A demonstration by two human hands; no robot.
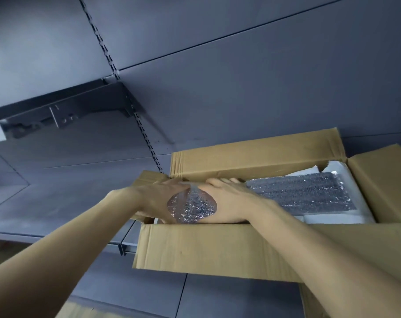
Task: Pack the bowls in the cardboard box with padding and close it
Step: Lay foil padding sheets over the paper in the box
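An open cardboard box (218, 246) stands on a grey shelf, its flaps spread outward. Inside lies a silver foil padding sheet (302, 191) over white foam (346, 171). Both hands rest flat on the left end of the padding. My left hand (156, 198) lies at the box's left edge, fingers spread. My right hand (229, 198) lies beside it with fingers reaching toward the back flap. A patch of foil shows between the two hands. No bowl is visible; whatever lies under the padding is hidden.
The back flap (259, 152) stands upright against the grey panel wall. A right flap (383, 180) tilts outward. A dark metal shelf bracket (64, 111) hangs at upper left. A slotted upright rail (146, 134) runs down the wall. More cardboard (314, 301) shows below right.
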